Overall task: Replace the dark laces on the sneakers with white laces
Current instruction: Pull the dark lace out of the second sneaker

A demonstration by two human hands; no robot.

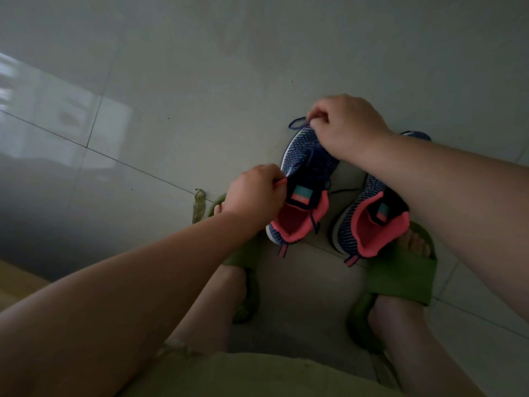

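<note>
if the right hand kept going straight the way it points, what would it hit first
Likely only bare grey tiled floor: the right hand, pinching the dark lace loop at the navy knit sneaker toe, points up-left; depth unclear.

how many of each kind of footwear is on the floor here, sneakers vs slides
sneakers: 2, the left one gripped by both hands, the right one beside it
green slides: 2, the left one and the right one, both worn on the feet
total: 4

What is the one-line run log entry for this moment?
step: unlacing | left hand: holds blue knit sneaker | right hand: pinches dark lace loop | white laces: not visible
</note>
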